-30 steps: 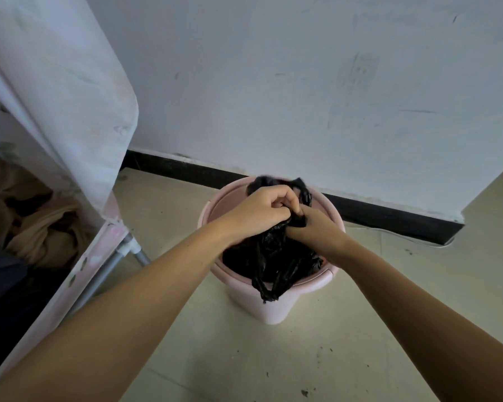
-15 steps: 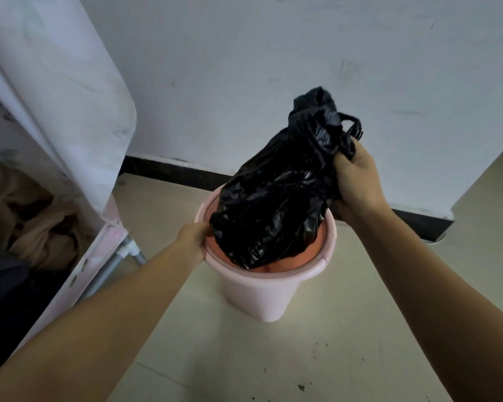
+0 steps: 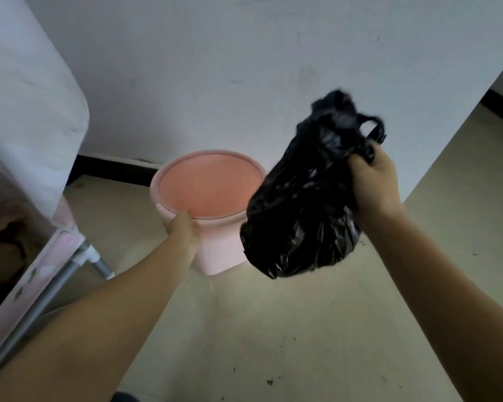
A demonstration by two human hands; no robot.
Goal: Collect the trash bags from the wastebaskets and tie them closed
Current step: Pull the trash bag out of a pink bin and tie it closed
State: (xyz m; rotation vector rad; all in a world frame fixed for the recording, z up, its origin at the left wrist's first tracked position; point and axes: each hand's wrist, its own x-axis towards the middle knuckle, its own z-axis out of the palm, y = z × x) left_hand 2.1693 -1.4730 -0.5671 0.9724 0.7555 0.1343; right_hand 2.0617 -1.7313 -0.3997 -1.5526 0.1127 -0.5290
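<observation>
- Right hand (image 3: 373,181) had its grip closed round the neck of the black trash bag (image 3: 302,204), which hung clear beside the wastebasket (image 3: 215,250)
- Left hand (image 3: 182,227) pinched the near rim; likely steadying it; bin looked bare inside

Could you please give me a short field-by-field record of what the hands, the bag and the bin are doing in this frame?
right hand: grips black trash bag by its gathered neck
bag position: in the air, clear of the bin, to its right
left hand: on the near rim of the pink wastebasket
wastebasket: upright on the floor, no liner
bag top: bunched, loops loose; knot not discernible
</observation>
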